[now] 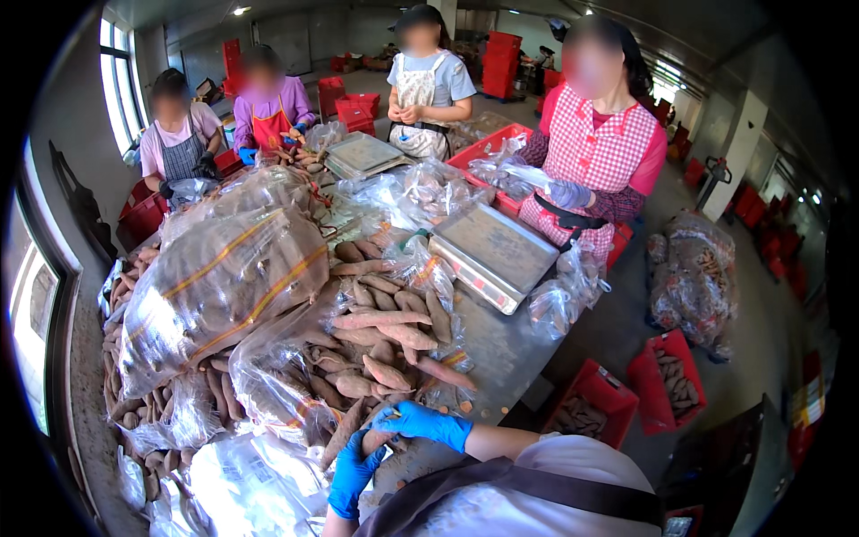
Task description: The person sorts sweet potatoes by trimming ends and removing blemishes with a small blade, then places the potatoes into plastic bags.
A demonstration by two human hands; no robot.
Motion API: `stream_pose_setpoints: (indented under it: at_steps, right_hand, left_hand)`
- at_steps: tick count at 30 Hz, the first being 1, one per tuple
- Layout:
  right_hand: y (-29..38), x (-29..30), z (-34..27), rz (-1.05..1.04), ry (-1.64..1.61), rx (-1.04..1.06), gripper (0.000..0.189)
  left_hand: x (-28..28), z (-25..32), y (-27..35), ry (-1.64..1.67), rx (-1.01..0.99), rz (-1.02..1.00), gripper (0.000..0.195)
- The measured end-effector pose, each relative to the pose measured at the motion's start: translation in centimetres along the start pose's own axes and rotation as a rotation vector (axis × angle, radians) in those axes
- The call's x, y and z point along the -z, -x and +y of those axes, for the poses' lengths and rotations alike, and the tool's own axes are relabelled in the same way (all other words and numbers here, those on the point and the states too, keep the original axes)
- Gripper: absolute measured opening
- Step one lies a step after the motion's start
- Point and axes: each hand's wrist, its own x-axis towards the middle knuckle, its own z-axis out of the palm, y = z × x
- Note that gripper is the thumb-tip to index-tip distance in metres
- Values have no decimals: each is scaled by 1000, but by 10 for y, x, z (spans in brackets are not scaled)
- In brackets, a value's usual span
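Observation:
My left hand [354, 473], in a blue glove, grips a brown sweet potato [376, 440] above the near edge of the metal table. At the far end of that root is my right hand [424, 423], also blue-gloved, its fingers pinched around a small yellow object [395, 414], mostly hidden. Just beyond my hands, a heap of sweet potatoes [386, 329] spills from an opened clear plastic sack [268, 376]. Another long sweet potato [343, 433] lies beside my left hand. White plastic bags [258, 473] are spread to its left.
A full clear sack [221, 288] with yellow stripes rises at the left. One platform scale [493, 252] stands across the table, another scale [366, 154] farther back. Several co-workers stand around; the nearest person [597, 141] wears a checked apron. Red crates [594, 403] sit on the floor at right.

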Motion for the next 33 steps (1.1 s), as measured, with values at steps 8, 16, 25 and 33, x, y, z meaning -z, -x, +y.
stream_pose_setpoints:
  at_steps: [8,16,25,33]
  right_hand:
    - [2,13,14,154,-455,-230,23]
    - [0,-15,26,302,-707,-279,31]
    - [0,-16,48,287,-799,-200,32]
    - [5,-35,48,412,-1049,-272,34]
  left_hand:
    - [24,3,15,-117,72,99,48]
    - [13,5,6,382,191,373,44]
    - [1,-18,-7,642,322,470,34]
    - [-15,-3,-36,918,333,363,33]
